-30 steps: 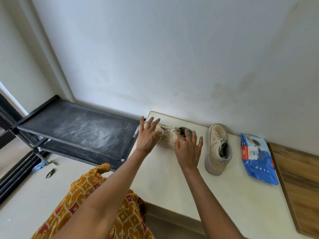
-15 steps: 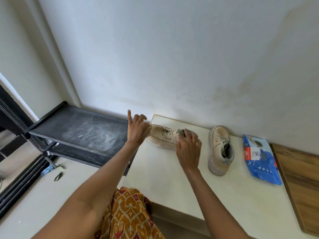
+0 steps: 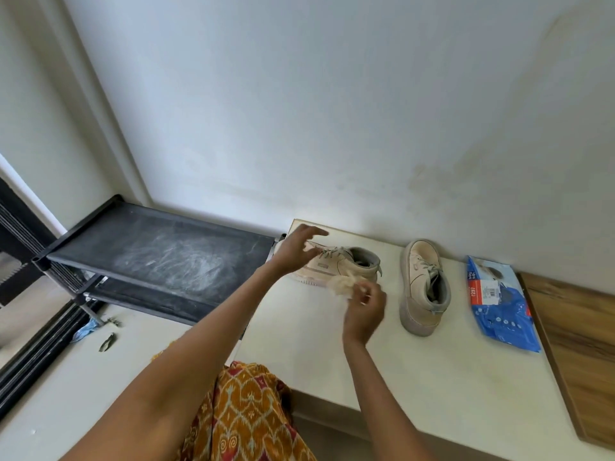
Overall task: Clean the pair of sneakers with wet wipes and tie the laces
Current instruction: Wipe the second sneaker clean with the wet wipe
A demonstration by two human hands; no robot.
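Against the pale wall, two beige sneakers (image 3: 339, 266) sit far on the table (image 3: 432, 377), the right hand (image 3: 364, 311) pinching a crumpled wipe (image 3: 342, 286) beside the left one, whose toe the left hand (image 3: 294, 252), fingers loosely spread, touches.

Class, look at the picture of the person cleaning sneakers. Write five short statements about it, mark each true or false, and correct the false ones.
1. The right hand holds a crumpled wipe. True.
2. Both sneakers lie on the black rack. False: the left sneaker and the right sneaker stand on the pale table.
3. The blue wipes pack lies to the right of the sneakers. True.
4. The left hand grips the wipes pack. False: it is at the toe of the left sneaker, fingers loose.
5. The two sneakers touch each other. False: a gap of table shows between them.
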